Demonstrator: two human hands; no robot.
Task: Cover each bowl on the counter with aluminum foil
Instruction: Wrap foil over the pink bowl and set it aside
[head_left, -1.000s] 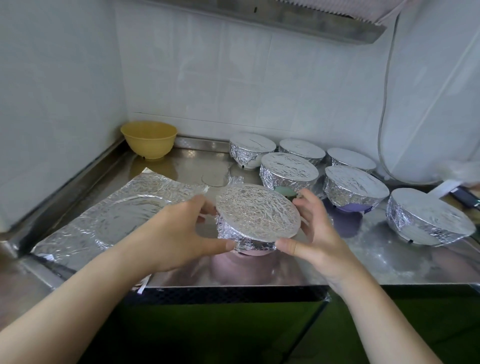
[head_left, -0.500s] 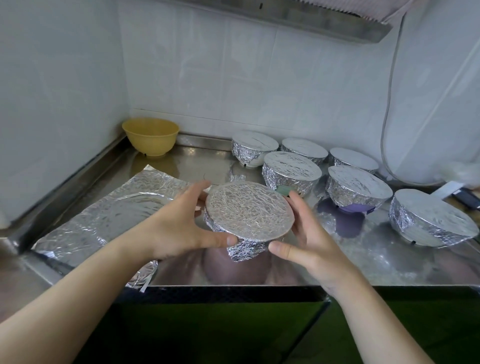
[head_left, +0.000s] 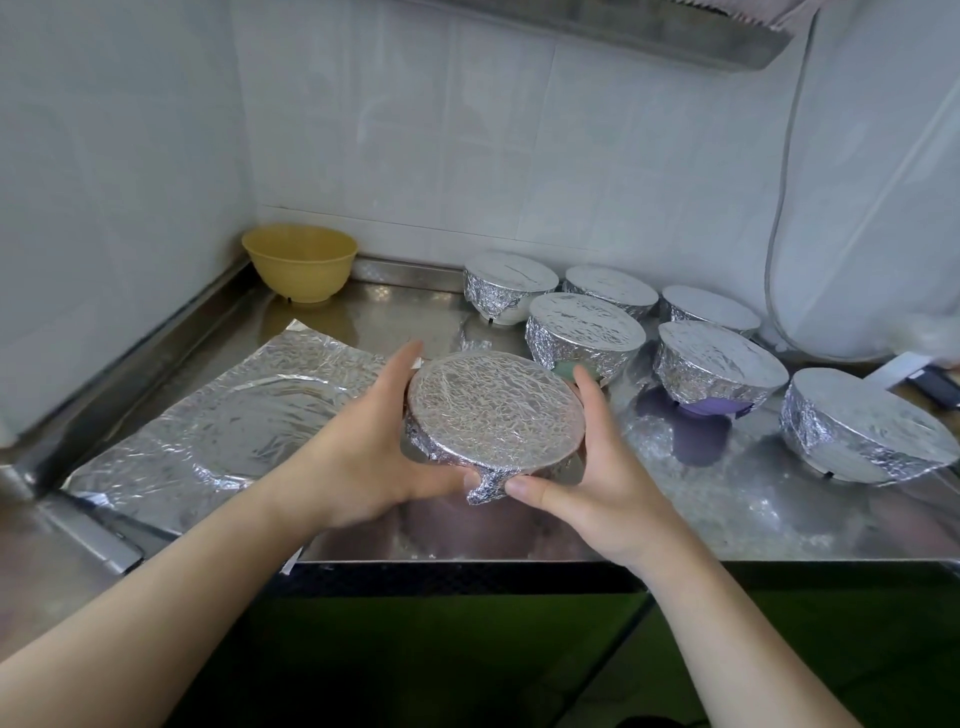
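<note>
Wrapped bowl (head_left: 496, 415) at frame centre, held between both hands, lifted clear of the steel counter (head_left: 727, 509) and tilted so its foil top faces the camera.

Grip: left hand (head_left: 363, 447) cups the bowl's left flank, fingers up behind the rim, thumb along the near lower edge. Right hand (head_left: 597, 478) mirrors it on the right flank, thumb at the bottom near a loose foil tail (head_left: 485, 488). Both hands curled onto the bowl. Bowl body under the foil not visible; colour can't tell.

Key relation: bowl sits squarely between the palms, no long axis (round), rim plane tipped toward viewer. The foil tail hangs at the near-bottom edge, touching the right thumb tip, so right hand is nearer for tucking it. Judgement: cover nearly done; tail probably wants pressing under before set-down.

Where it could go: covered group fills centre-right to right of frame, six wrapped bowls. Nearest is the one w/ green base (head_left: 584, 332), just behind the right fingers; next the one w/ purple base (head_left: 719, 364). Free counter lies directly below the held bowl.

Remaining: yellow bowl (head_left: 301, 260) uncovered, upper left, in the corner, well apart from the hands. Flat foil sheet (head_left: 218, 415) lies left of centre on the counter, w/ a round impression in it. Judgement: that sheet is for the yellow bowl; left hand nearer to both.

Room: white tiled walls, hood edge across the top, cord down the right.
</note>
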